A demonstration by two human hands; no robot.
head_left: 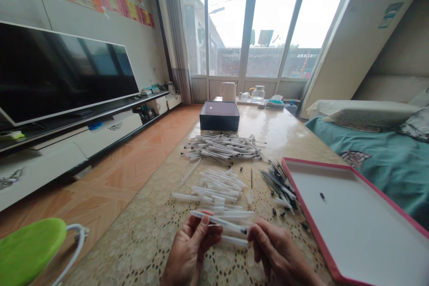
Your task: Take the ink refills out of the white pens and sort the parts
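Observation:
My left hand point(194, 243) is closed around a white pen point(221, 221), thumb on top, with the pen's dark end pointing right. At that dark end, the fingers of my right hand point(273, 246) are pinched together; whether a small part sits between them is hidden. Under and beyond the hands lie clear pen barrels point(219, 185) in a loose pile. Farther away is a heap of white pens point(224, 147) with dark ends. Thin dark refills point(276, 181) lie bunched on the right, with small black plugs point(274, 211) scattered near them.
A dark open box point(219, 122) stands behind the heap. On the right lies a pink-rimmed tray point(355, 223) holding one small black piece point(322, 196). A kettle point(228, 92) and a glass pot point(258, 93) stand at the table's far end. A green stool point(33, 246) is at left.

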